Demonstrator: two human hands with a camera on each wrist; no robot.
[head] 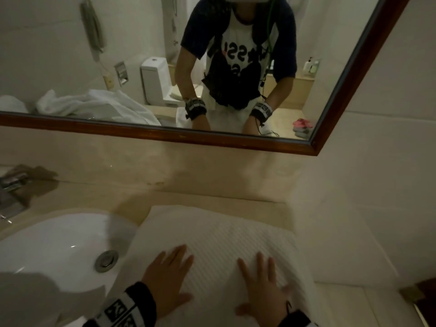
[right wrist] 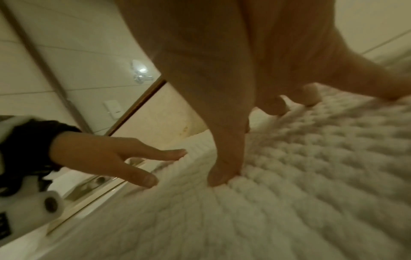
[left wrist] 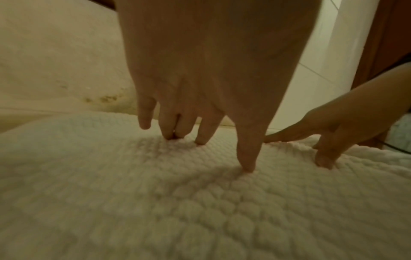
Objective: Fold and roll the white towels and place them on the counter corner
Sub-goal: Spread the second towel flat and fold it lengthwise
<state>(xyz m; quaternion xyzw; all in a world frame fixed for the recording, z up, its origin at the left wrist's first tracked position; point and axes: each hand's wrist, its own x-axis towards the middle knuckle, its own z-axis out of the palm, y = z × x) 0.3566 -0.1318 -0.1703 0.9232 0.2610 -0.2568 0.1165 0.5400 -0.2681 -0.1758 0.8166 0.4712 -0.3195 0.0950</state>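
A white waffle-weave towel (head: 212, 246) is spread flat on the beige counter (head: 264, 208), right of the sink (head: 59, 244). It is pressed by the left hand (head: 168, 277) and right hand (head: 264, 289), fingers straight and spread, hands apart.

Under my fingers (left wrist: 201, 139) the towel (head: 219, 234) is white cloth, thick and nubbly, woven in small raised bumps, matt all over. The counter (head: 132, 197) is smooth beige stone with a dull sheen. The sink (head: 54, 241) beside it is glossy white ceramic, its drain (head: 106, 260) and the tap (head: 10, 185) shiny metal. The mirror (head: 236, 138) has a polished dark wood frame. The wall (head: 389, 161) looks smooth and pale.
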